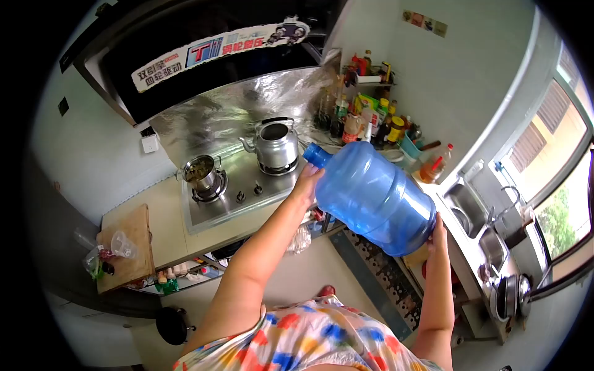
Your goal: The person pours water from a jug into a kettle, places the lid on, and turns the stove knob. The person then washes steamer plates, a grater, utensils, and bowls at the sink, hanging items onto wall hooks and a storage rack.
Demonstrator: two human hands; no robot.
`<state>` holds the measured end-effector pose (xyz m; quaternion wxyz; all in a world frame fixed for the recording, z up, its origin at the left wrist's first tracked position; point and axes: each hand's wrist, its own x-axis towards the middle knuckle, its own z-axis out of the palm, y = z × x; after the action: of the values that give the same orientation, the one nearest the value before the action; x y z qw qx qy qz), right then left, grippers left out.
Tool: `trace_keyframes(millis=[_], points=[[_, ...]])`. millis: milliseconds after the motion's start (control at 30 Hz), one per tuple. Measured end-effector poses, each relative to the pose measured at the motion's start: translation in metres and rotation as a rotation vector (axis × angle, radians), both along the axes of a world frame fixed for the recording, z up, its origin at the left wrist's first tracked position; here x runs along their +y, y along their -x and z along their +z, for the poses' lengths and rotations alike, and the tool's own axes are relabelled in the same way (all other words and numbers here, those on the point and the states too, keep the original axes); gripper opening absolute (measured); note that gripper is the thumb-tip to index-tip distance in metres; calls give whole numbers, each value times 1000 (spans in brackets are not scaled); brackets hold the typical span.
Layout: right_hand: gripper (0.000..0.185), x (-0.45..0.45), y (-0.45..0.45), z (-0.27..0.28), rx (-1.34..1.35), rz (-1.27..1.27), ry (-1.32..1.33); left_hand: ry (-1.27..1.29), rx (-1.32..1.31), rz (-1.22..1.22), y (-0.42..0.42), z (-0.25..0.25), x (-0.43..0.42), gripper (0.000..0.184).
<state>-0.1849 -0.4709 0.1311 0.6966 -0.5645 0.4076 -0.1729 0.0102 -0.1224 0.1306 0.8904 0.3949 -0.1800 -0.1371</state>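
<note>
A large blue water jug (374, 198) is held up in the air between my two hands, tilted so its neck points to the upper left. My left hand (307, 184) grips it by the neck, just below the opening. At the jug's base, my right hand (438, 234) supports the lower right end, its fingers partly hidden behind the plastic. Beyond the neck, a metal kettle (276, 148) with its top uncovered stands on the right burner of the gas stove (247, 210). On the left burner sits a small steel pot (201, 173) with dark contents.
Sauce bottles (383, 114) crowd the back corner. To the right are a double sink (467, 210), a faucet (510, 191) and stacked pans (510, 297). A wooden cutting board (139, 238) lies at the left counter end. A patterned mat (377, 278) and a black stool (171, 326) are on the floor.
</note>
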Motion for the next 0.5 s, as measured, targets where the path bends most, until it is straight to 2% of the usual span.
trace_keyframes(millis=[133, 267, 500], points=[[47, 26, -56, 12, -57, 40, 22, -12, 84, 7, -54, -13, 22, 39], [42, 25, -118, -1, -138, 118, 21, 14, 150, -14, -96, -9, 37, 35], [39, 51, -202, 28, -276, 138, 56, 69, 230, 40, -175, -37, 49, 28]])
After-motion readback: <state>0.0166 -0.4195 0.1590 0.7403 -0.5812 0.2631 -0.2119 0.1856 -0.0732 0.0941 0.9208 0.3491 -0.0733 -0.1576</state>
